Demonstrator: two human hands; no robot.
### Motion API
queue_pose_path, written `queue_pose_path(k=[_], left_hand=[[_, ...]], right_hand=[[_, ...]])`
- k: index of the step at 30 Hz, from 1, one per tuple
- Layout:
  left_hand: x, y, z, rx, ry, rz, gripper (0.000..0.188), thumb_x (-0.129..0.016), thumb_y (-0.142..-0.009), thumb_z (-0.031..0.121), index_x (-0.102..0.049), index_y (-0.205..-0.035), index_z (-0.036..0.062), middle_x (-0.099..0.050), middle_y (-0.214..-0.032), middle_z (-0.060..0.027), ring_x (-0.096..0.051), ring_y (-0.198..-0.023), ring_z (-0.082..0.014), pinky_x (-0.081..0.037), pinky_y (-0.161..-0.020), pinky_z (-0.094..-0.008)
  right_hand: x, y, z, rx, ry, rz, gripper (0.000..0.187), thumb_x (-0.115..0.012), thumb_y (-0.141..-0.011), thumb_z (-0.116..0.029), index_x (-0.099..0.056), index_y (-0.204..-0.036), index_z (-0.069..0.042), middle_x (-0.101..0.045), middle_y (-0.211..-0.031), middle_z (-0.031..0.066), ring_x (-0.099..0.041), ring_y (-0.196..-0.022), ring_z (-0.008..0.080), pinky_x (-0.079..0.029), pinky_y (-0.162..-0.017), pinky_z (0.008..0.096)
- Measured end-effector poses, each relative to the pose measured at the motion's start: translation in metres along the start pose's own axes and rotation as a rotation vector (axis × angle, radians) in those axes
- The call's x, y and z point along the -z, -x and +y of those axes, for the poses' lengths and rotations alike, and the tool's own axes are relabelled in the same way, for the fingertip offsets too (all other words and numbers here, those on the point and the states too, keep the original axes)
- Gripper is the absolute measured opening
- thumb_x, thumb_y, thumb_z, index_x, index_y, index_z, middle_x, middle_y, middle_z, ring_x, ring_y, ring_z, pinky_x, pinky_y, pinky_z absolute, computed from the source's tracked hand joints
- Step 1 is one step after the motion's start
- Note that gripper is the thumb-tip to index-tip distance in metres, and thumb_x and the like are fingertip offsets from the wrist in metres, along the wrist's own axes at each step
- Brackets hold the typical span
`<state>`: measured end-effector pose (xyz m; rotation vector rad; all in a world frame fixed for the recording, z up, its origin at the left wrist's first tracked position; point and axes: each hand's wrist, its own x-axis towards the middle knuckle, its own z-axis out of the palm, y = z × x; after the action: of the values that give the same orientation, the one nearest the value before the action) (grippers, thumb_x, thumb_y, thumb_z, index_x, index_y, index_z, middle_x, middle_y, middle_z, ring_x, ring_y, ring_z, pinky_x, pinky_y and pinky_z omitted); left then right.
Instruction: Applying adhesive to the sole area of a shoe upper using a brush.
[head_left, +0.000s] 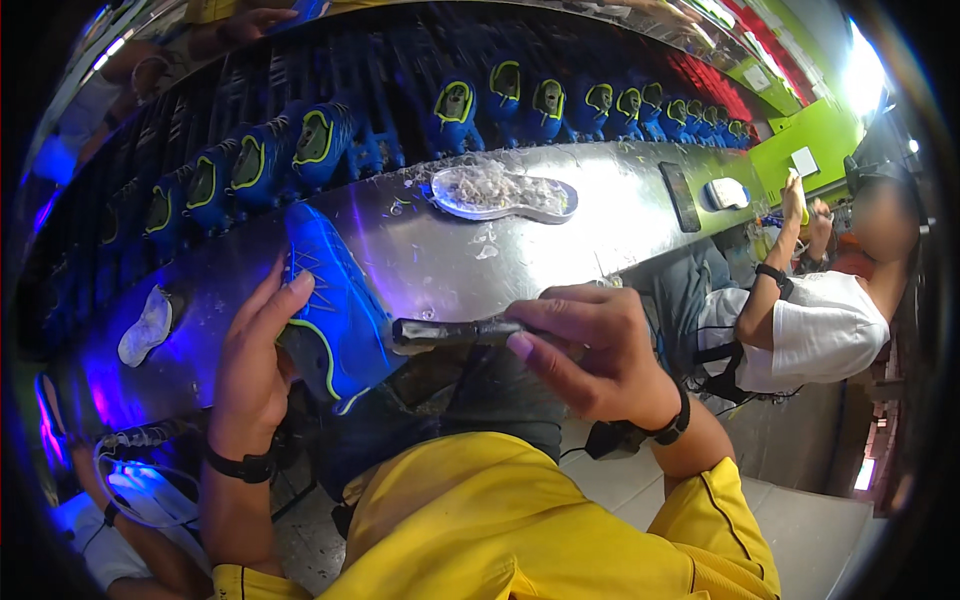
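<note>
My left hand [255, 345] grips a blue shoe upper [345, 290] with zigzag lacing and a yellow-green collar edge, tilted over the near edge of the metal table. Thumb and fingers clasp it on its left side. My right hand [605, 350] pinches a black tool with a stick-like handle [450, 331], which looks wrapped in tape. Its far end meets the shoe's right lower edge; the working tip is too blurred to make out. Beyond my hands lies a sole-shaped piece [562, 203] covered with pale shreds.
Blue shoes [315, 145] line a dark rack behind the metal table [400, 240]. A crumpled white piece [148, 325] lies left; a dark flat object [680, 197] and a white item [727, 193] lie right. One co-worker [815, 330] sits right; another's arm [150, 540] shows lower left.
</note>
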<state>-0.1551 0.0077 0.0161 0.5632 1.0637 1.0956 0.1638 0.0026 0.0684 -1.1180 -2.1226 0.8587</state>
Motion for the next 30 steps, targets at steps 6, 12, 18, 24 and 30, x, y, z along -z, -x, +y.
queue_pose_path(k=[6, 12, 18, 24, 30], left_hand=[[-0.013, -0.001, -0.008, 0.154, 0.035, 0.104, 0.04, -0.064, -0.108, 0.033, -0.064, -0.137, 0.0046, -0.076, -0.118, -0.009, -0.078, -0.092, -0.0197, -0.064, -0.074, -0.031], [-0.002, 0.004, -0.023, 0.294, 0.072, -0.074, 0.044, -0.063, -0.106, 0.039, -0.064, -0.134, 0.0047, -0.075, -0.11, -0.0188, -0.077, -0.072, -0.0282, -0.054, -0.046, -0.0274], [-0.004, 0.01, -0.052, 0.346, 0.204, -0.114, 0.042, -0.061, -0.104, 0.033, -0.061, -0.135, 0.0046, -0.071, -0.104, -0.0262, -0.073, -0.067, -0.0284, -0.047, -0.041, -0.0237], [-0.032, 0.015, -0.059, 0.535, 0.394, -0.1, 0.046, -0.052, -0.108, 0.043, -0.06, -0.133, 0.0053, -0.066, -0.096, -0.0216, -0.068, -0.062, -0.0261, -0.045, -0.04, -0.0221], [-0.046, 0.017, -0.07, 0.639, 0.55, -0.111, 0.052, -0.047, -0.11, 0.049, -0.058, -0.134, 0.0047, -0.062, -0.091, -0.0207, -0.067, -0.06, -0.0276, -0.046, -0.039, -0.0236]], right_hand=[[0.02, -0.02, 0.005, 0.168, 0.133, 0.038, 0.021, -0.076, -0.085, -0.005, -0.077, -0.103, 0.006, -0.07, -0.078, 0.0172, -0.067, -0.062, 0.0272, -0.052, -0.059, 0.0349], [0.028, -0.027, 0.021, 0.268, 0.148, 0.059, 0.022, -0.077, -0.083, -0.008, -0.078, -0.102, 0.003, -0.067, -0.073, 0.0149, -0.064, -0.06, 0.0287, -0.05, -0.057, 0.0374], [0.034, -0.037, 0.048, 0.346, 0.07, 0.112, 0.019, -0.079, -0.083, -0.013, -0.08, -0.098, -0.002, -0.067, -0.071, 0.0119, -0.066, -0.059, 0.0295, -0.05, -0.054, 0.0368], [0.032, -0.036, 0.077, 0.326, -0.103, 0.094, 0.022, -0.079, -0.089, -0.015, -0.082, -0.107, -0.003, -0.068, -0.075, 0.0119, -0.064, -0.06, 0.0236, -0.05, -0.055, 0.0342], [0.024, -0.028, 0.101, 0.282, -0.242, 0.074, 0.024, -0.079, -0.092, -0.016, -0.081, -0.112, -0.002, -0.065, -0.073, 0.0127, -0.061, -0.06, 0.0224, -0.046, -0.057, 0.0346]])
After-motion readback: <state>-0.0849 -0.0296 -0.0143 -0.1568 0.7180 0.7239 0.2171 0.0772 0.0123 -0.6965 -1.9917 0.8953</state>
